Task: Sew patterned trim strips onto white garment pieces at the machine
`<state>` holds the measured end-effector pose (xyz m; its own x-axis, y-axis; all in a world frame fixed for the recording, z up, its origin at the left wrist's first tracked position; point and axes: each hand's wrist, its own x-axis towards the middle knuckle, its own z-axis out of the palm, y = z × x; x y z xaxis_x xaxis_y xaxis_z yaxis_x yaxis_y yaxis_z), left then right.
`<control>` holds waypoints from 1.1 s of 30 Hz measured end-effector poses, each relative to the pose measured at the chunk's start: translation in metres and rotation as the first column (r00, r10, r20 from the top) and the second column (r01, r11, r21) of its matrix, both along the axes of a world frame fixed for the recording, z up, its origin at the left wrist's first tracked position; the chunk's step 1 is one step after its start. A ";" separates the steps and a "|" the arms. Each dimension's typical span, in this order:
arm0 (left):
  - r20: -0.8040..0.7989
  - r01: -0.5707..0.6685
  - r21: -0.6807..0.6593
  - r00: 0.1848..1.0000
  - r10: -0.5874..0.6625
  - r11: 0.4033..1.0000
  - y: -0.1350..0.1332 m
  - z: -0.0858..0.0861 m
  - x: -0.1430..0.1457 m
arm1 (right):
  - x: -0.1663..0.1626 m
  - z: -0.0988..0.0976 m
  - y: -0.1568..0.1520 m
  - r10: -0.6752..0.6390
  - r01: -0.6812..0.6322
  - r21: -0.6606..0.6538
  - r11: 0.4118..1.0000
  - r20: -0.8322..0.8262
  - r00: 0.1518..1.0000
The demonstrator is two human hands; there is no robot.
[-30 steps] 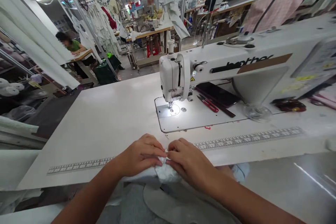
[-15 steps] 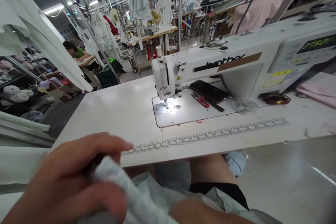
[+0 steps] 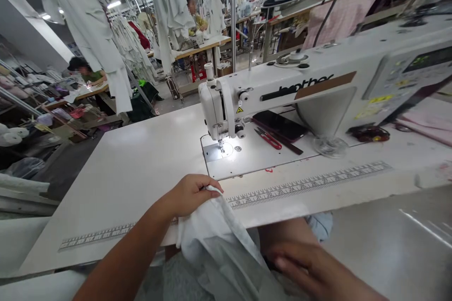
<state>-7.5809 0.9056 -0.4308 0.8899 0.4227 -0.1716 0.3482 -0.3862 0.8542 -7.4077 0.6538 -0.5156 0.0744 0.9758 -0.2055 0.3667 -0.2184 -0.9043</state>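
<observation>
My left hand (image 3: 194, 195) pinches the upper corner of a pale, whitish-green piece of cloth (image 3: 226, 244) at the table's front edge. From there the cloth hangs down over the edge toward my lap. My right hand (image 3: 300, 261) is low on the right, beside the cloth and above my thigh. It is blurred, and its fingers curl inward, so whether it grips the cloth is unclear. Beyond my left hand stands the white sewing machine (image 3: 275, 89), its lamp lighting the needle plate (image 3: 213, 151). A printed ruler strip (image 3: 307, 183) runs along the table front, partly covered by my left arm and the cloth.
Red thread snips (image 3: 269, 139), a dark phone (image 3: 280, 125) and a clear round dish (image 3: 330, 146) lie on the machine bed. Pink fabric (image 3: 429, 122) rests at the right. White garments (image 3: 164, 14) hang ahead, and co-workers (image 3: 84, 73) sit at tables farther back.
My left hand has moved away from the camera, up and right to the table edge, bringing the cloth with it. My right hand has shifted rightward and shows more. The view has shifted slightly.
</observation>
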 end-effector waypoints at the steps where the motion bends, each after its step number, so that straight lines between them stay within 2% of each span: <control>1: 0.019 0.009 -0.027 1.000 -0.009 1.000 -0.001 0.003 0.000 | 0.003 0.015 0.018 -0.061 0.063 0.030 0.998 -0.057 0.996; 2: 0.043 0.018 -0.049 0.999 -0.016 0.999 -0.001 0.006 0.000 | 0.003 0.029 0.037 -0.130 0.141 0.065 0.988 -0.144 0.981; 3: 0.069 0.020 -0.066 0.997 -0.015 0.998 -0.001 0.009 -0.001 | 0.001 0.039 0.056 -0.142 0.175 0.093 0.980 -0.293 0.946; 5: 0.113 -0.008 -0.088 0.993 0.018 0.996 -0.001 0.010 -0.003 | -0.010 0.050 0.090 -0.026 0.090 0.073 0.993 -0.613 0.790; 7: 0.135 -0.055 -0.125 0.988 0.072 0.991 -0.001 0.009 -0.007 | -0.022 0.052 0.112 0.005 0.037 0.038 0.999 -0.759 0.651; 8: 0.144 -0.071 -0.160 0.985 0.095 0.984 0.000 0.007 -0.008 | -0.028 0.051 0.118 -0.010 0.048 0.027 0.999 -0.766 0.642; 9: 0.152 -0.078 -0.201 0.982 0.109 0.977 0.000 0.006 -0.009 | -0.032 0.050 0.122 -0.045 0.094 0.027 0.995 -0.732 0.680; 11: 0.187 -0.071 -0.235 0.976 0.117 0.969 0.000 0.002 -0.009 | -0.036 0.049 0.122 -0.150 0.225 0.070 0.972 -0.550 0.821; 13: 0.242 -0.061 -0.171 0.965 0.101 0.983 0.000 0.000 -0.008 | -0.036 0.048 0.119 -0.247 0.299 0.138 0.944 -0.303 0.920; 16: 0.303 -0.054 0.003 0.952 0.051 0.999 -0.003 0.000 -0.005 | -0.034 0.046 0.112 -0.269 0.285 0.200 0.938 -0.101 0.958; 19: 0.284 -0.051 0.081 0.958 0.026 0.995 -0.005 0.001 -0.004 | -0.034 0.041 0.108 -0.226 0.250 0.250 0.935 -0.120 0.967; 22: 0.242 -0.072 0.071 0.969 0.053 0.995 -0.006 0.000 -0.005 | -0.034 0.037 0.108 -0.182 0.241 0.307 0.921 -0.208 0.961; 27: 0.177 -0.141 0.040 0.975 0.132 0.989 -0.005 -0.003 -0.004 | -0.034 0.036 0.115 -0.189 0.294 0.266 0.918 -0.356 0.915; 29: 0.199 -0.129 0.029 0.973 0.121 0.991 -0.004 -0.005 -0.003 | -0.033 0.037 0.116 -0.176 0.265 0.275 0.924 -0.310 0.934; 33: 0.259 -0.141 0.015 0.957 0.132 0.990 -0.005 -0.009 -0.001 | -0.030 0.037 0.114 -0.161 0.187 0.353 0.917 -0.101 0.982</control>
<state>-7.5821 0.9009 -0.4396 0.8357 0.5445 0.0713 0.1699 -0.3798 0.9093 -7.4375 0.7678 -0.4784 0.2481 0.9578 0.1454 0.2872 0.0706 -0.9553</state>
